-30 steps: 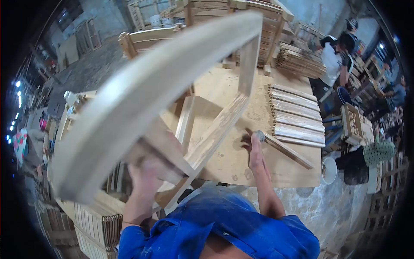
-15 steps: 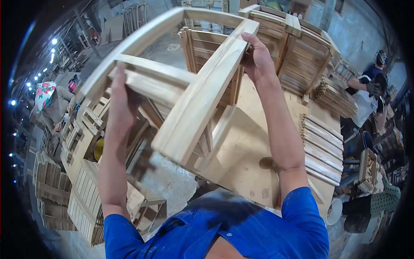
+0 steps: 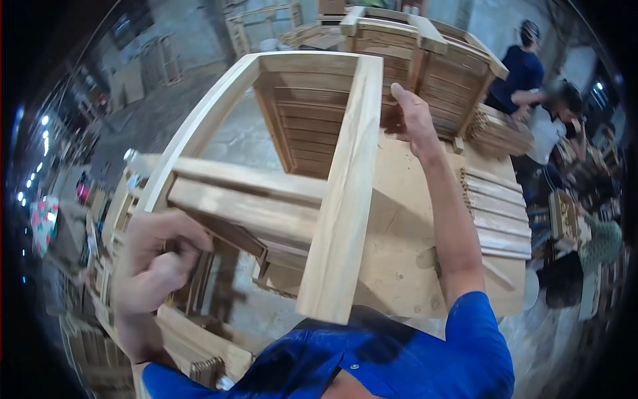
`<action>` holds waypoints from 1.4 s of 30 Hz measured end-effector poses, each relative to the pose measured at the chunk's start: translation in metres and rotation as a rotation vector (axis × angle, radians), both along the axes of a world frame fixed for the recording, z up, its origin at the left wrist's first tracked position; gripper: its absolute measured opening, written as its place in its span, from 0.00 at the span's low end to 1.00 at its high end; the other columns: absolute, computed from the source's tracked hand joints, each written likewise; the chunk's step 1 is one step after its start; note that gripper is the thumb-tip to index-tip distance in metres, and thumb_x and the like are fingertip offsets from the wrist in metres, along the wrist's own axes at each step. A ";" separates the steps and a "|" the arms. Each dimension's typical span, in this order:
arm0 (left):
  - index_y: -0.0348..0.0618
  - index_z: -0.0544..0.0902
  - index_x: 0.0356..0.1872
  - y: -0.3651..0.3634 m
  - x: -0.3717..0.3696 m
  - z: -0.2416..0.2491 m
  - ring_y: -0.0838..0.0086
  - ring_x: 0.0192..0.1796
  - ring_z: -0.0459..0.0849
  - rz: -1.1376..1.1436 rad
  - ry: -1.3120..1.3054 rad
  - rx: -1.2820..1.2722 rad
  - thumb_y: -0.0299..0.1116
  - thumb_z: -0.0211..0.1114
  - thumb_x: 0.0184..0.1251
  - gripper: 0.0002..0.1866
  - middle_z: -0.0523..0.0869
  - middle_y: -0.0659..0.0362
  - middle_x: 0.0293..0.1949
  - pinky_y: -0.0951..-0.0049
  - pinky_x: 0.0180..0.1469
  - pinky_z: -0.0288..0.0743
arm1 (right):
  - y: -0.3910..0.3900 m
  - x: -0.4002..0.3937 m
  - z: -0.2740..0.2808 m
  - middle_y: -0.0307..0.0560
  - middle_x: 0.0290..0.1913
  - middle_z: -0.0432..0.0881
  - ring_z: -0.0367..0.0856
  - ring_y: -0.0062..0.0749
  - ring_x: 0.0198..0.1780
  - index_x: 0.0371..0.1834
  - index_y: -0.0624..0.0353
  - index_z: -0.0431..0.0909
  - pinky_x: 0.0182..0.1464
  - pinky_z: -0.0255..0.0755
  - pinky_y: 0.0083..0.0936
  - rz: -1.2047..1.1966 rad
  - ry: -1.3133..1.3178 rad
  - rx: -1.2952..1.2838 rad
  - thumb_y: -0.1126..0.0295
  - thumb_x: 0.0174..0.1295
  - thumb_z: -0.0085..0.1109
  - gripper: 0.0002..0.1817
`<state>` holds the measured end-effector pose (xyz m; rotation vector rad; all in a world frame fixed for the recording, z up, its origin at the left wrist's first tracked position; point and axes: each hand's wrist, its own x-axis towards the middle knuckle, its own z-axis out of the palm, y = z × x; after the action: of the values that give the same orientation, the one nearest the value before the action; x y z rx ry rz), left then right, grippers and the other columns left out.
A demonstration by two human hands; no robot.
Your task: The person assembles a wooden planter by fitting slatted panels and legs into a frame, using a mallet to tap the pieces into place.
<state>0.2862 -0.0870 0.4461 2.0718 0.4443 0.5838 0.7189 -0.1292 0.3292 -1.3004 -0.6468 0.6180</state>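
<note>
A pale wooden furniture frame [image 3: 342, 193] stands before me, with a long rail on the right, a curved rail on the left and crossbars between them. My left hand [image 3: 159, 259] is blurred beside its near left corner, fingers loosely curled, with a gap between thumb and forefinger. I see nothing held in it. My right hand [image 3: 415, 120] is just right of the far end of the long rail, thumb raised and fingers apart. Whether its fingertips touch the rail, I cannot make out. The frame's lower parts are partly hidden behind its rails.
Under the frame's right side is a plywood tabletop [image 3: 405, 266]. Slatted wooden pieces [image 3: 495, 213] lie at its right edge. Larger slatted furniture [image 3: 458, 80] stands at the back. Two people [image 3: 525, 73] work at the back right, another person [image 3: 53, 233] at the far left.
The furniture frame has come down and turned more upright in view. My left hand has left its crossbar and moved down and left; my right hand has come off the rail's top.
</note>
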 end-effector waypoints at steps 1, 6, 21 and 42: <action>0.32 0.80 0.28 0.008 0.018 0.026 0.83 0.19 0.70 -0.129 -0.143 0.233 0.31 0.63 0.53 0.10 0.72 0.63 0.15 0.81 0.24 0.61 | 0.018 0.026 -0.024 0.38 0.24 0.78 0.79 0.22 0.28 0.44 0.61 0.80 0.29 0.74 0.23 -0.141 -0.163 0.026 0.48 0.64 0.65 0.24; 0.35 0.79 0.42 0.098 0.200 0.065 0.61 0.44 0.82 -0.038 0.028 1.178 0.41 0.74 0.49 0.24 0.82 0.50 0.40 0.64 0.48 0.75 | 0.098 0.046 -0.091 0.50 0.41 0.82 0.82 0.36 0.41 0.57 0.62 0.72 0.44 0.75 0.34 -0.212 -0.550 0.246 0.49 0.64 0.63 0.29; 0.46 0.85 0.45 0.190 0.371 -0.041 0.44 0.47 0.84 0.077 0.277 1.127 0.38 0.60 0.61 0.15 0.87 0.42 0.41 0.50 0.50 0.77 | 0.081 0.033 -0.066 0.61 0.39 0.82 0.80 0.60 0.44 0.42 0.61 0.75 0.45 0.73 0.46 -0.250 -0.598 0.031 0.43 0.62 0.60 0.28; 0.44 0.83 0.40 0.191 0.372 -0.051 0.48 0.43 0.86 0.127 0.251 1.018 0.45 0.69 0.55 0.18 0.88 0.46 0.37 0.54 0.44 0.77 | -0.358 -0.027 -0.314 0.60 0.45 0.79 0.78 0.57 0.50 0.48 0.61 0.75 0.48 0.74 0.45 -0.332 -0.759 -1.369 0.58 0.61 0.65 0.21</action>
<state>0.6581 0.1037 0.3948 3.1294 0.4743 0.7103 0.6919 -0.4869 0.0151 -2.9345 -0.5540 0.2052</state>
